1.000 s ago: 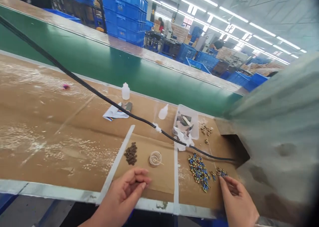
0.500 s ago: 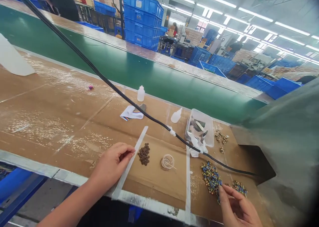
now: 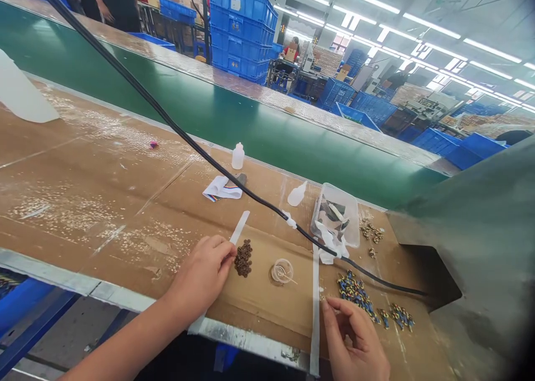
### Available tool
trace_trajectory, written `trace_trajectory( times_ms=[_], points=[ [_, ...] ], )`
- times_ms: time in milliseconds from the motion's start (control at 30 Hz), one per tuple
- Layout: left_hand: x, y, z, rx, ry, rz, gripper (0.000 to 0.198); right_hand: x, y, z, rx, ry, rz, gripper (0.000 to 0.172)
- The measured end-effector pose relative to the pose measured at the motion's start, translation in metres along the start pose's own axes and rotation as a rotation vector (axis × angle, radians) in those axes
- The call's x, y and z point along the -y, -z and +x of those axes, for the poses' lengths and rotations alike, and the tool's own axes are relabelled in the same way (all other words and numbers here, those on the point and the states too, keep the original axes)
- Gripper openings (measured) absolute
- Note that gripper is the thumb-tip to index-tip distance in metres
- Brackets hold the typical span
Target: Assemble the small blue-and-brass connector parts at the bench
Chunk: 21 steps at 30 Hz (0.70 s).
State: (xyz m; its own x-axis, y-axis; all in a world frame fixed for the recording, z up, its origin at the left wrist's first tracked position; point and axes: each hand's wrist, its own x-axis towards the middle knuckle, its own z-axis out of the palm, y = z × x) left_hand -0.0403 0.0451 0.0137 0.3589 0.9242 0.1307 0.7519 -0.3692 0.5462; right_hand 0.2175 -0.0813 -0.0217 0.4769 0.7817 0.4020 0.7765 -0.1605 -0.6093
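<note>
My left hand (image 3: pixel 207 272) is at the left edge of a pile of small brown round pieces (image 3: pixel 243 258), thumb and forefinger pinched together. What lies between those fingertips, if anything, is too small to make out. My right hand (image 3: pixel 355 336) is closed in a pinch just right of the pale tape strip (image 3: pixel 315 314); a tiny thing may show at its fingertips, but I cannot name it. Behind it lies a heap of small blue-and-gold pieces (image 3: pixel 355 292), with a smaller group (image 3: pixel 402 316) to the right. Between my hands stands a small clear cup (image 3: pixel 282 272) holding a thin pale stick.
A black cable (image 3: pixel 225 172) hangs across the view above the cardboard-covered bench (image 3: pixel 104 186). Farther back are a clear plastic box (image 3: pixel 355 219), a white squeeze bottle (image 3: pixel 238 156), another lying bottle (image 3: pixel 297 194) and folded ribbon (image 3: pixel 217 188). A green conveyor belt (image 3: pixel 267 125) runs behind.
My right hand has moved left, away from the blue-and-gold heap, toward the tape strip. My left hand has shifted slightly right, up to the brown pile.
</note>
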Motion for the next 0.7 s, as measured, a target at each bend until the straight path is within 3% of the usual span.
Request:
trace_trajectory(
  times_ms=[267, 400, 600, 700],
  points=[
    [0.008, -0.009, -0.010, -0.090, -0.032, -0.082, 0.016, 0.022, -0.008, -0.003, -0.009, -0.044, 0.118, 0.031],
    [0.009, -0.003, -0.013, -0.110, 0.097, -0.222, 0.015, 0.025, -0.011, -0.004, 0.017, -0.034, 0.158, 0.030],
    [0.000, 0.005, -0.011, -0.047, 0.314, -0.760, 0.017, 0.017, -0.012, -0.003, 0.039, 0.016, 0.128, 0.024],
    [0.003, 0.000, -0.008, -0.027, 0.342, -0.759, 0.019, 0.012, -0.011, -0.003, 0.075, 0.076, 0.100, 0.020]
  ],
)
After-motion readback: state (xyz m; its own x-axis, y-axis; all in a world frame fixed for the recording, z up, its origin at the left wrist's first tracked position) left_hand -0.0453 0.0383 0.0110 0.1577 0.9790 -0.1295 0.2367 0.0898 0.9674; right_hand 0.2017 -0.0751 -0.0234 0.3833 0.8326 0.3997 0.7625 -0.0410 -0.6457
